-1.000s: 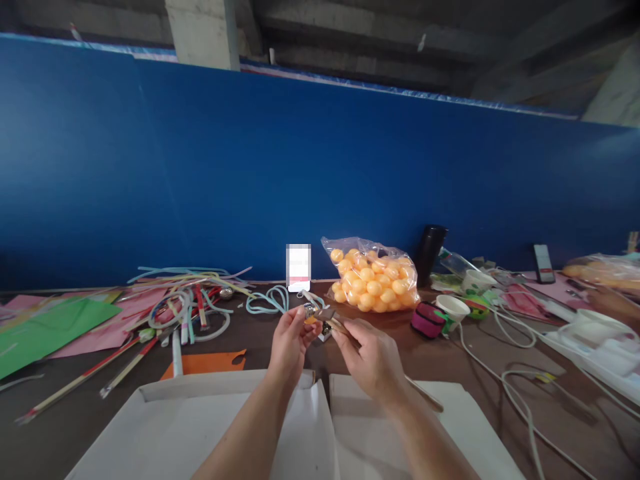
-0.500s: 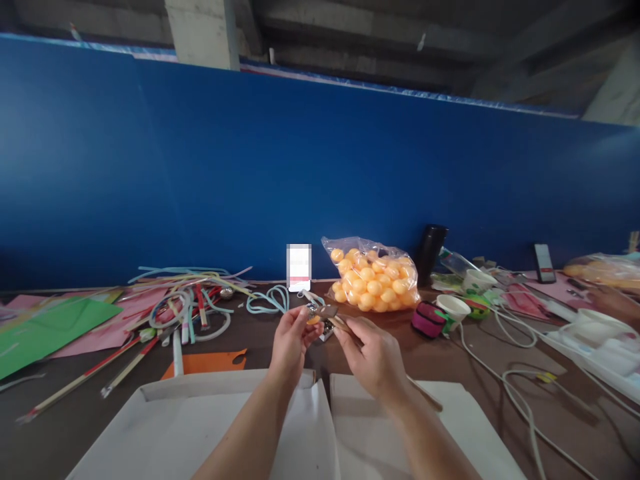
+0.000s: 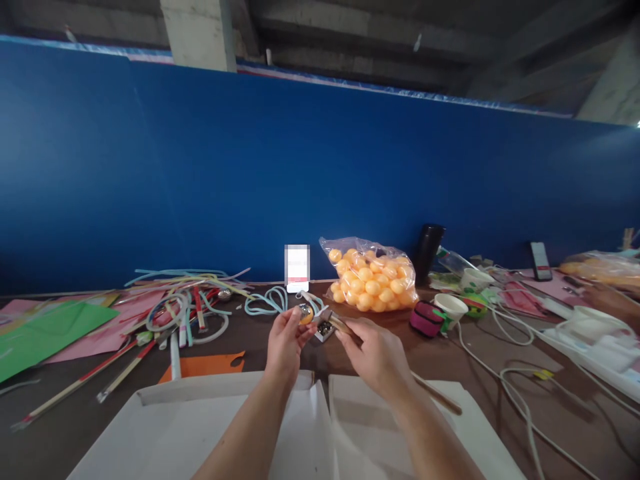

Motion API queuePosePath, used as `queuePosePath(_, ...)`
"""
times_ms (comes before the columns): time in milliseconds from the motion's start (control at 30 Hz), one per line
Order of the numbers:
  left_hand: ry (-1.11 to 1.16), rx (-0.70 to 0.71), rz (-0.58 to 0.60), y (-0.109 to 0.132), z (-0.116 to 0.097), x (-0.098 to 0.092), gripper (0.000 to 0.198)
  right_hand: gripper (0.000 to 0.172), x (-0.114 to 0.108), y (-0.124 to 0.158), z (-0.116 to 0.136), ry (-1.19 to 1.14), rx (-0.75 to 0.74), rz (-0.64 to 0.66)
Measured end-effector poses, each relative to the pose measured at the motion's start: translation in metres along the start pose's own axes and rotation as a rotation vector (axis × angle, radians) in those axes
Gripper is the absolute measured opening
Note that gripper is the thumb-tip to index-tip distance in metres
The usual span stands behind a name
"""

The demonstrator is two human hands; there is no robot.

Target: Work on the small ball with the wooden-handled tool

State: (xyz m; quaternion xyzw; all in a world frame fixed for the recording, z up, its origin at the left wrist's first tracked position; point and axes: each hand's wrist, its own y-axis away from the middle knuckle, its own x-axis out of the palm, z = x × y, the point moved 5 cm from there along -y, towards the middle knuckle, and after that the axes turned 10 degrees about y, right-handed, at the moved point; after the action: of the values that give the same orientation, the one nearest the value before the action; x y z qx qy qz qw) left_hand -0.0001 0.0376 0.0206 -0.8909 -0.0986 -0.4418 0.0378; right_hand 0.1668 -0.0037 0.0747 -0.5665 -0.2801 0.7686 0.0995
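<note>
My left hand (image 3: 286,343) pinches a small orange ball (image 3: 306,315) partly covered with shiny silvery pieces. In my right hand (image 3: 373,350) is a long wooden-handled tool (image 3: 341,325), gripped near its front. Its flat greyish tip comes close to the ball; whether they touch I cannot tell. The rear of the handle sticks out behind my right wrist. Below the tip, between my hands, sits a small pale tray (image 3: 325,333) with dark, shiny bits in it.
A clear bag of orange balls (image 3: 370,283) lies behind my right hand. A phone (image 3: 298,270) stands against the blue partition. White boards (image 3: 200,427) lie under my forearms. Tubes and sticks (image 3: 187,307) are heaped left; a purple pouch (image 3: 427,318), paper cup (image 3: 451,307) and cables are right.
My left hand has shifted slightly left and turned the ball, showing more of its silvery and orange surface. The tool's tip is now farther from the ball, and more of the small tray shows.
</note>
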Motion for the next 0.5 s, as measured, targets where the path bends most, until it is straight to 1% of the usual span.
queuePosePath(67, -0.009, 0.021, -0.053, -0.002, 0.0, -0.004, 0.034, 0.016, 0.001, 0.0, -0.006, 0.056, 0.023, 0.058)
queuePosePath(167, -0.058, 0.045, -0.116, -0.003, 0.0, -0.009, 0.033, 0.012, 0.008, 0.002, -0.012, 0.149, -0.009, 0.199)
queuePosePath(300, -0.099, 0.07, -0.128, -0.002, -0.001, -0.009, 0.035, 0.006, 0.018, 0.009, -0.013, 0.227, -0.07, 0.383)
queuePosePath(367, -0.109, 0.077, -0.125, -0.001, -0.001, -0.008, 0.036, 0.008, 0.021, 0.012, -0.012, 0.225, -0.088, 0.445)
queuePosePath(500, -0.134, 0.107, -0.122, -0.001, -0.002, -0.01, 0.036, 0.018, 0.024, 0.014, -0.009, 0.219, -0.092, 0.533)
